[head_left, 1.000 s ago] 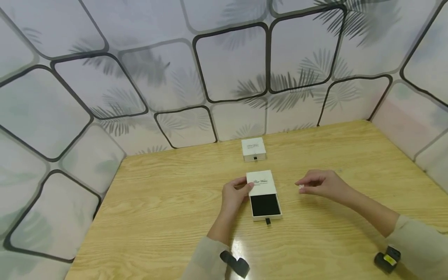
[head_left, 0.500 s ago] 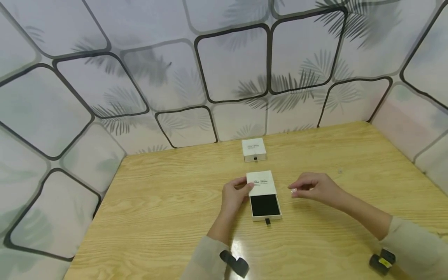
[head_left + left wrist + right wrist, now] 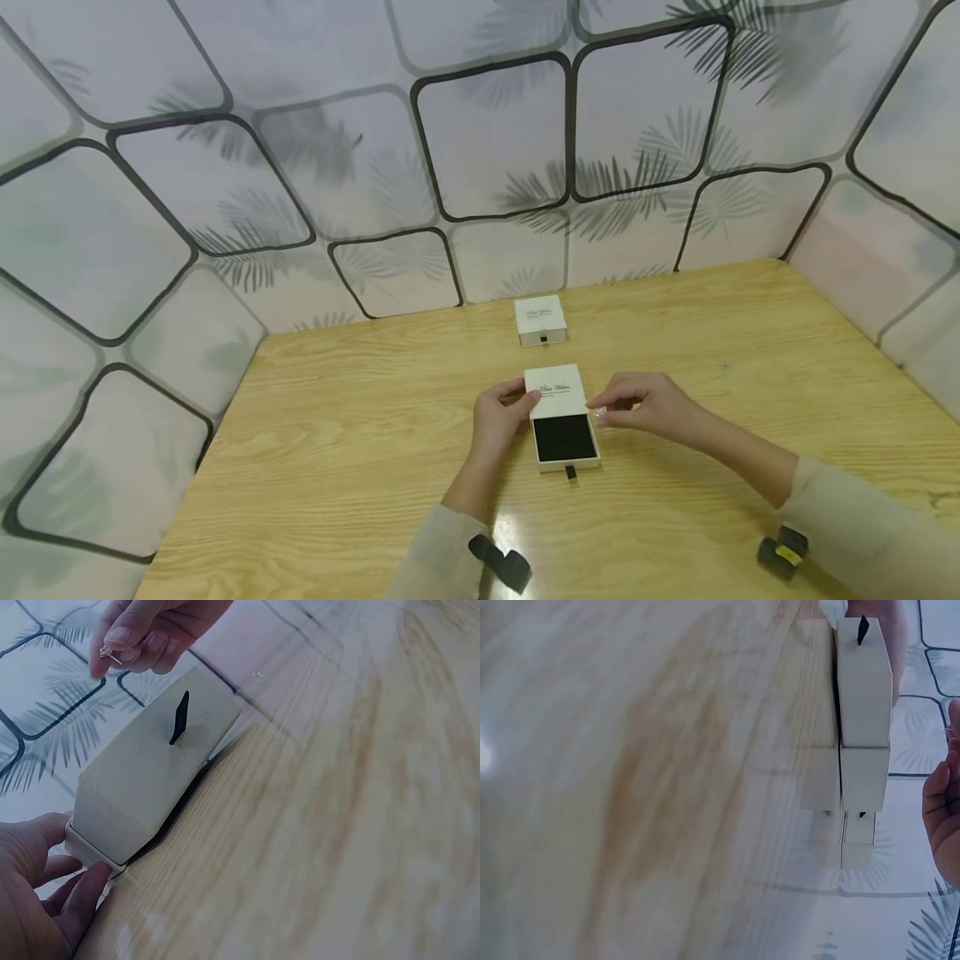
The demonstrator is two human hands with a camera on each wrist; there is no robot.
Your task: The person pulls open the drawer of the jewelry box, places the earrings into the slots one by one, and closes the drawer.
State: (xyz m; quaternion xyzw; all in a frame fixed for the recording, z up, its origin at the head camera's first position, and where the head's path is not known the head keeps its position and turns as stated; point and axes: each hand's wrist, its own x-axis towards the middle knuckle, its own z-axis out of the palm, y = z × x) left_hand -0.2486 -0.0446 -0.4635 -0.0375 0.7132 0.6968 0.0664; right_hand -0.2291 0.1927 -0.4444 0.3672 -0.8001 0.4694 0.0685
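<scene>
My left hand grips the left side of a white gift box, its thumb on the printed lid sleeve. The box's drawer is pulled out toward me, showing a black pad inside and a black pull tab. Between thumb and index finger, my right hand pinches a small sparkling earring with a thin metal stem. That hand hovers just right of the box, where sleeve and drawer meet. In the right wrist view, only part of the right hand shows at the edge.
A second white box, closed, stands behind the first near the wall. One more small shiny piece lies on the wooden table to the right. A patterned wall bounds the table's far side.
My right hand has moved left with the earring, from well right of the box to its right edge. The left hand and the box have stayed in place.
</scene>
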